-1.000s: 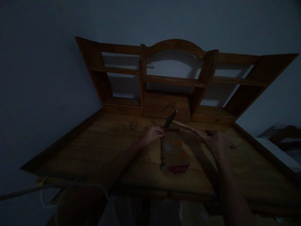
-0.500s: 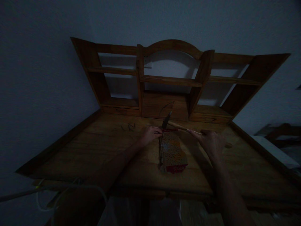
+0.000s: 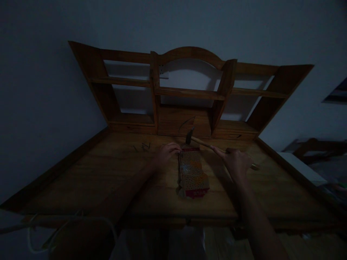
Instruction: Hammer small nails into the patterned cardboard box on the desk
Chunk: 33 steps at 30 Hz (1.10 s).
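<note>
My right hand (image 3: 237, 161) is closed around the wooden handle of a hammer (image 3: 202, 142), with a finger stretched along it. The dark hammer head is raised over the far end of a perforated, worn piece of cardboard (image 3: 192, 169) with red and orange print. At the cardboard's far left corner, my left hand (image 3: 168, 151) has its fingertips pinched together; what is between them is too small and dark to make out. Several thin dark nails (image 3: 145, 146) lie on the desk to the left of that hand.
The cardboard lies on a wooden desk (image 3: 94, 169), with a shelf unit (image 3: 189, 94) rising along its back edge. A pale cable (image 3: 94, 219) hangs at the near left. Beyond the right edge stand a white surface (image 3: 300, 168) and a dark chair (image 3: 314, 146). The room is dim.
The whole view has shifted, so desk and shelves appear further left. The hammer stays raised, its head tilted a little differently. My left hand remains at the cardboard's corner.
</note>
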Each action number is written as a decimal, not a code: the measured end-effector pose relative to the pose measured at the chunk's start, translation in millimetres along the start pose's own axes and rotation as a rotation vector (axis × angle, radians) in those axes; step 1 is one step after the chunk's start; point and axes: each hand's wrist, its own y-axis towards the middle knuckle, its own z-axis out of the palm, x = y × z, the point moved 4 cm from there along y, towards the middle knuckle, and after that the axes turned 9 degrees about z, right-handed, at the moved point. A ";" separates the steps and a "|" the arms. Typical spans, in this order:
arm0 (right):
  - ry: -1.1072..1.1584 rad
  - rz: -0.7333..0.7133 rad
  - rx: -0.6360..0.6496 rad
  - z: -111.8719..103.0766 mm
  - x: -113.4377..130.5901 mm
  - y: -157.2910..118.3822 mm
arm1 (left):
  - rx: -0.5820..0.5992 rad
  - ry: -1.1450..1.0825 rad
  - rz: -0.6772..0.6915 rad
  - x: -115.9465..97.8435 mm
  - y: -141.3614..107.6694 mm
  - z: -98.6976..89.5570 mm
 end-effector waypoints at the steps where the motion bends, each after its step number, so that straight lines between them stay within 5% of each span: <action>1: 0.003 -0.001 0.007 0.7 0.2 0.0 | -0.006 -0.008 0.018 -1.3 0.1 -1.4; 10: 0.158 0.028 0.134 -2.0 2.8 2.1 | -0.068 0.060 -0.002 14.4 -2.3 16.9; 16: 0.199 0.071 0.096 -0.9 -3.6 6.1 | -0.063 0.046 -0.010 13.3 -1.8 18.0; 23: 0.143 -0.041 0.140 1.6 -8.5 9.9 | -0.046 0.025 -0.071 9.0 -0.5 17.4; 28: 0.012 -0.159 0.085 -3.1 -2.2 4.9 | -0.014 0.043 -0.103 4.4 -1.5 16.0; 33: 0.085 -0.091 0.012 -5.8 -4.3 3.4 | 0.002 0.053 -0.091 7.5 -0.8 16.8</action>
